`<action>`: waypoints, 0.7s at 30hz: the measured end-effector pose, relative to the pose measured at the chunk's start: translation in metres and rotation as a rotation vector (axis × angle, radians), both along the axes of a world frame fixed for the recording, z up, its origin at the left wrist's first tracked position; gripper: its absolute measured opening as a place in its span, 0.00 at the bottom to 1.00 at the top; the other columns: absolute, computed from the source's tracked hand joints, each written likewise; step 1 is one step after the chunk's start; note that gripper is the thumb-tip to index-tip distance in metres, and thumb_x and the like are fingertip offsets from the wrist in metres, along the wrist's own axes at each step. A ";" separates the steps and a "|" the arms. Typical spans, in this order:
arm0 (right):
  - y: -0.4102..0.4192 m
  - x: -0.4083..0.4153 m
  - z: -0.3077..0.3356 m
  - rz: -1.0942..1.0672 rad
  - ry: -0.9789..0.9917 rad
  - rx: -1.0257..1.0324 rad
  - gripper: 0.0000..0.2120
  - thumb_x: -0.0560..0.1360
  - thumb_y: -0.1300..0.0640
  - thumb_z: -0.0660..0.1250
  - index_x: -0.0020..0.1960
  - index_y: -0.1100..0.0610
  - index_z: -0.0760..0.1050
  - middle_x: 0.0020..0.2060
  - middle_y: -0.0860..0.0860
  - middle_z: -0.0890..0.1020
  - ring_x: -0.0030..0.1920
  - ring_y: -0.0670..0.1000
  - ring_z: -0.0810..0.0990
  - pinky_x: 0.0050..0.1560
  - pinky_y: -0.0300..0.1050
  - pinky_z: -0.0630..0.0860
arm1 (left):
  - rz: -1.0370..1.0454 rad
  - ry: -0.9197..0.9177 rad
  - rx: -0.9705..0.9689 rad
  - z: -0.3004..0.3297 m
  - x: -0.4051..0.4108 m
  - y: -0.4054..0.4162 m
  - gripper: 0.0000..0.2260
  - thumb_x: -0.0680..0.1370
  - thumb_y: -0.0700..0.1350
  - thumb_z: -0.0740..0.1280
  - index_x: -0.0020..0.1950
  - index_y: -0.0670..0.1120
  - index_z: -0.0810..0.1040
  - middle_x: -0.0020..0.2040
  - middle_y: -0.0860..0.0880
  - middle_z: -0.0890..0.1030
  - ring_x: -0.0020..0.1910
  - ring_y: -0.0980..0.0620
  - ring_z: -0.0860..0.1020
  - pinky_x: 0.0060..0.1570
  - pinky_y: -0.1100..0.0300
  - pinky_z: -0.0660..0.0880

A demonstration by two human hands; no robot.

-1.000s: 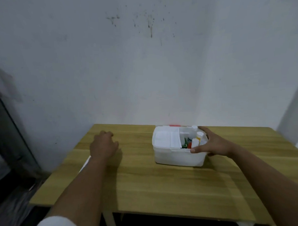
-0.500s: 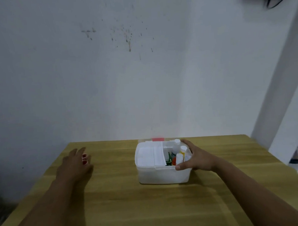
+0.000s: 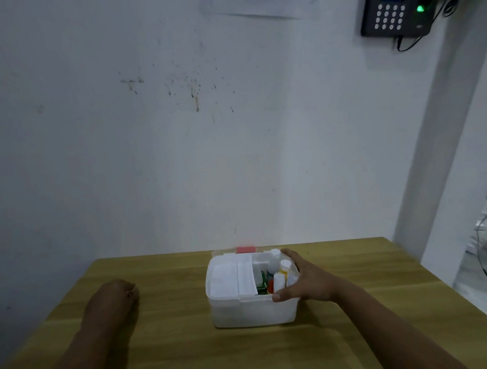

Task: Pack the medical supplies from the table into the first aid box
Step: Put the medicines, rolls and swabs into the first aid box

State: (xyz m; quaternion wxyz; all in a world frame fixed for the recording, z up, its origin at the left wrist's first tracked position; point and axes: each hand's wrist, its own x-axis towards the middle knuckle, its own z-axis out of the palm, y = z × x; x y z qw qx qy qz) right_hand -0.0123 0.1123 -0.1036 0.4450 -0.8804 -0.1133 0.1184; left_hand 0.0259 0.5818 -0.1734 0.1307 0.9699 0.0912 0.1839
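The first aid box (image 3: 253,309), a white plastic tub without its lid on, stands on the wooden tabletop (image 3: 355,333), and the right hand (image 3: 302,282) is wrapped over its right end. The thumb presses on the near rim and the other fingers reach over the far rim, so this hand grips the box wall itself and not any supply. I judge that it holds the box in this way to keep it from sliding while the packing goes on.

Just left of that hand, inside the box, small white bottles (image 3: 279,269) stand upright close to each other, and below them something red and green shows, too small to name. Further left from the hand, a white inner tray (image 3: 231,278) covers the other half of the box. Behind the box, beyond the fingers, a red and white part (image 3: 245,249) lies on the tabletop; it may be the lid with its clasp, but I cannot tell for sure.

The left hand (image 3: 113,298) rests on the tabletop well apart from the box, with the fingers curled under, and it seems to hold nothing. No loose supply is visible on the tabletop around either hand, so the packing appears nearly done, and closing the box is probably what remains
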 end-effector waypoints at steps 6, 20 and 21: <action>0.000 -0.002 0.001 0.003 -0.010 0.011 0.53 0.63 0.48 0.85 0.76 0.40 0.53 0.62 0.37 0.74 0.58 0.42 0.77 0.48 0.36 0.80 | 0.017 0.014 0.022 0.002 -0.015 -0.025 0.10 0.78 0.53 0.66 0.46 0.51 0.84 0.42 0.50 0.85 0.39 0.51 0.79 0.37 0.60 0.69; 0.002 -0.006 0.003 -0.037 0.006 -0.002 0.56 0.58 0.39 0.85 0.77 0.38 0.56 0.66 0.41 0.74 0.62 0.48 0.78 0.40 0.45 0.82 | -0.201 -0.277 -0.362 0.100 -0.044 -0.130 0.12 0.75 0.54 0.72 0.52 0.48 0.86 0.50 0.52 0.86 0.45 0.55 0.83 0.44 0.61 0.75; 0.002 -0.006 0.003 -0.029 0.004 0.000 0.55 0.60 0.42 0.85 0.77 0.39 0.56 0.66 0.42 0.74 0.60 0.46 0.78 0.38 0.41 0.81 | -0.235 -0.269 -0.370 0.110 -0.044 -0.141 0.12 0.74 0.54 0.72 0.51 0.49 0.86 0.51 0.53 0.86 0.45 0.57 0.83 0.45 0.61 0.75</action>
